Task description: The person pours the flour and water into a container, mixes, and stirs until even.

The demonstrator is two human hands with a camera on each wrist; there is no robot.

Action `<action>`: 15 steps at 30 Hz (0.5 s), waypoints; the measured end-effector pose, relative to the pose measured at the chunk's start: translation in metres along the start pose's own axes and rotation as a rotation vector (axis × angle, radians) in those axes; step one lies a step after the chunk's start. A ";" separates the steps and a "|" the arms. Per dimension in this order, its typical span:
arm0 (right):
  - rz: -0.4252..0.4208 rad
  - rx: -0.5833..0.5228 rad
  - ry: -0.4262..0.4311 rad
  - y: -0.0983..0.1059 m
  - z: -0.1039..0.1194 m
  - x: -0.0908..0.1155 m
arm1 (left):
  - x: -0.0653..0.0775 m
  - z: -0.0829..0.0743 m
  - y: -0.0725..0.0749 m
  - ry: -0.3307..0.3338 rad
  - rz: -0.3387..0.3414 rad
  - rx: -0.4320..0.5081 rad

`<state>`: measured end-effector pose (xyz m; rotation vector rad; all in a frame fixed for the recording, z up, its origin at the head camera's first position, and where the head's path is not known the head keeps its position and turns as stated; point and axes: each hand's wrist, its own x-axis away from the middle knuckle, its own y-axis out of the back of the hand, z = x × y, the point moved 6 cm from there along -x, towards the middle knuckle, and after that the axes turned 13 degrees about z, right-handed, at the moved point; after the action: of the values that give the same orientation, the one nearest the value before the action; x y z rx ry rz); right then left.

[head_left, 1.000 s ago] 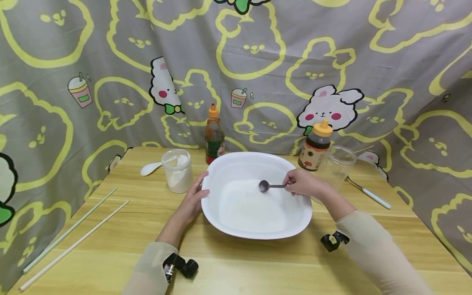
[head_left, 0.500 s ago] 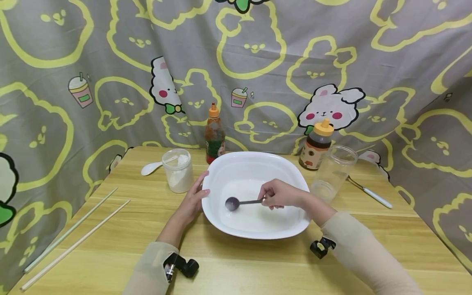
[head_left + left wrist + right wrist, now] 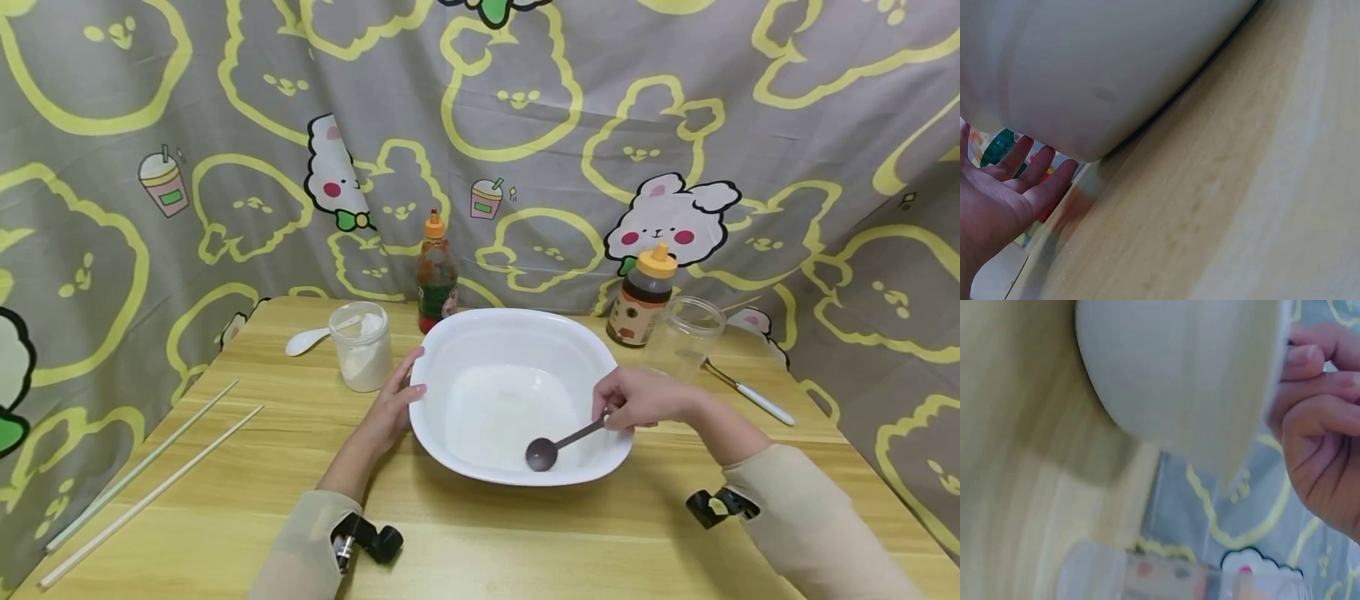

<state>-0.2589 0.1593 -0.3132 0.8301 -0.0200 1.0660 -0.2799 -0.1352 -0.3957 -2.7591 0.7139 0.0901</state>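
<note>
A white oval basin [image 3: 465, 350] stands mid-table, its floor covered by a glossy whitish liquid [image 3: 495, 417]. My left hand [image 3: 392, 404] holds the basin's left rim, thumb over the edge and fingers along the outer wall; in the left wrist view the fingers [image 3: 1044, 181] reach around that wall. My right hand [image 3: 637, 396] pinches the handle end of a dark brown measuring spoon [image 3: 542, 454] above the basin's right rim. The spoon slants down toward the near inside wall. In the right wrist view, curled fingers [image 3: 1316, 419] show at the rim, and the spoon is hidden.
Behind the basin are a jar of white powder [image 3: 365, 354], a white spoon [image 3: 306, 342], a red sauce bottle [image 3: 437, 279] and a dark syrup bottle [image 3: 642, 300]. A clear jar [image 3: 686, 333] and fork-like utensil [image 3: 750, 393] lie right; two sticks [image 3: 150, 500] left.
My right hand swept the measuring spoon left across the basin, then back right and toward the near wall. The left hand and the basin have stayed in place.
</note>
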 end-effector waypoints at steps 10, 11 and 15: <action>-0.203 0.020 -0.166 0.032 -0.024 0.006 | 0.000 -0.001 0.000 -0.003 0.008 -0.023; -0.214 0.013 -0.169 0.033 -0.026 0.003 | 0.000 -0.001 0.000 -0.004 0.007 -0.023; -0.241 -0.042 -0.141 0.033 -0.029 -0.016 | 0.000 -0.001 0.000 -0.004 0.003 -0.017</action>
<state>-0.3032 0.1722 -0.3199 0.8455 -0.0591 0.7777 -0.2797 -0.1353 -0.3950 -2.7732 0.7198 0.1036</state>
